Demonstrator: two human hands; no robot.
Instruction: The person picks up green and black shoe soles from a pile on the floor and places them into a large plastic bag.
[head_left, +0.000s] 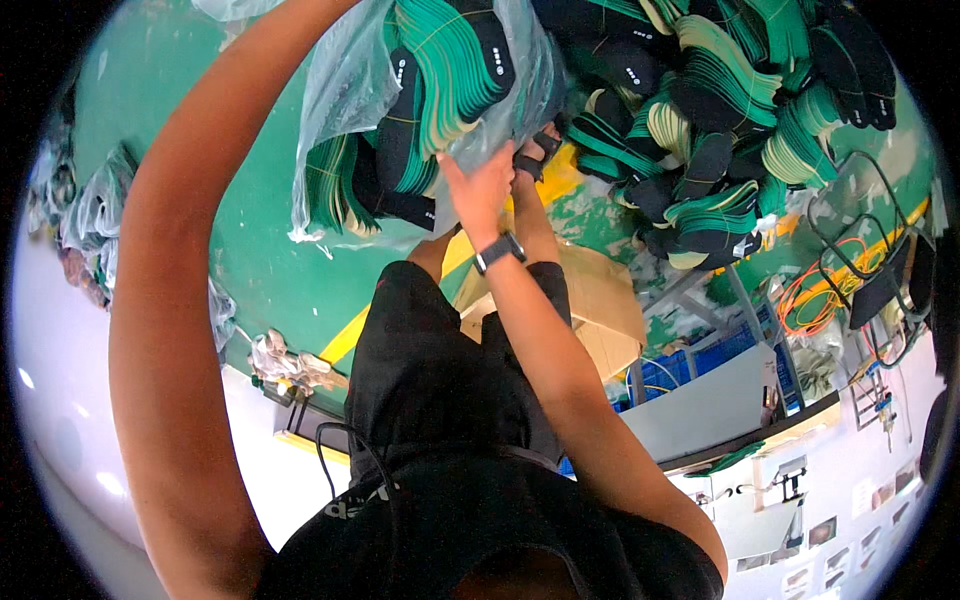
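My left arm (170, 250) arches up past the top edge, so its hand is out of view. My right hand (482, 190), with a dark watch on its wrist, lies against the lower part of a clear plastic bag (345, 85). Its thumb is stretched out, apart from the fingers, and reaches the lower end of a stack of green and black shoe insoles (450, 75) in the bag. The fingertips are partly lost against the plastic. Another insole stack (335, 185) sits at the bag's lower left, under loose film.
Many bundled insoles (700, 110) are heaped on the green floor (265, 200) at the right. A cardboard box (600, 300) stands beside my legs. Farther right are a black metal frame (875, 270) and orange cable (815, 300). Crumpled plastic bags (100, 205) lie at the left.
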